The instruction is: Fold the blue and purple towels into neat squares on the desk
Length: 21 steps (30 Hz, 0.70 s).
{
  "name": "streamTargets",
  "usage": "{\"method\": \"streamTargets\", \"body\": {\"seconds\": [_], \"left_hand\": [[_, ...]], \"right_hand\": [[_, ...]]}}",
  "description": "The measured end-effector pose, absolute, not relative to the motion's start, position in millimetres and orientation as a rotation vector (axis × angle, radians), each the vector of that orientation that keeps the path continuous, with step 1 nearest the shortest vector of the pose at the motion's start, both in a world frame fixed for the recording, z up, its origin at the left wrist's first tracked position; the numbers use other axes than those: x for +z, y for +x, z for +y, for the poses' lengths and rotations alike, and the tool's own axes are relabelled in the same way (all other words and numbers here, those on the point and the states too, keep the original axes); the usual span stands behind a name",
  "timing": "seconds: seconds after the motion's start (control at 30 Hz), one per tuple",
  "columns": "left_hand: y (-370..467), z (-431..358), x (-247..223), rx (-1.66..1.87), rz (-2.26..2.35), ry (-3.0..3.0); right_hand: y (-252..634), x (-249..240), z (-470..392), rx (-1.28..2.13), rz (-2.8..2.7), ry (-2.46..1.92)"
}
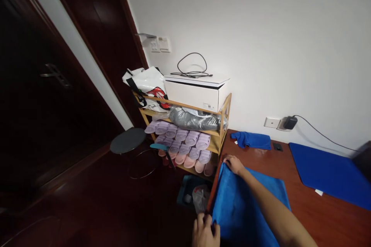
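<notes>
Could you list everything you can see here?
Doors: two, dark brown, left
Wall plates: four, white, wall
Rack: one, wooden, by wall
Bag: one, white, rack top
Box: one, white, rack top
Cable: one, black, on box
Wrapped bundle: one, grey, below box
Slippers: many, lilac and pink, rack
Stool: one, grey, floor
Unclear item: one, teal, before slippers
Bin: one, teal, floor
Table: one, brown, right
Spread cloth: one, blue, table edge
Folded cloth: one, blue, by wall
Flat cloth: one, blue, table right
Adapter: one, black, wall
Right fingers: several, bare, spread cloth's corner
Left fingers: several, bare, its left edge
</notes>
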<state>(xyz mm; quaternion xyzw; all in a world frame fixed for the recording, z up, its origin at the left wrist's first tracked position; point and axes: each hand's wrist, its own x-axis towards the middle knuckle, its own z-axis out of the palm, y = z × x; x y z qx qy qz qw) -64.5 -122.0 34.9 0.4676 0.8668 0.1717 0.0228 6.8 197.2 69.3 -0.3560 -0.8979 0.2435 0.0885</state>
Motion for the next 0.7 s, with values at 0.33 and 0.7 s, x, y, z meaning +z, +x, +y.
{"method": "streamTargets", "body": {"seconds": [0.33, 0.7], "left_hand": [[-73, -117, 38, 0.545, 2.494, 1.282], [-84, -112, 74, 0.814, 2.264, 1.133]], "right_hand": [[-1, 64, 191, 0.726, -2.639, -1.023], [37, 145, 193, 0.826, -2.581, -0.851]]}}
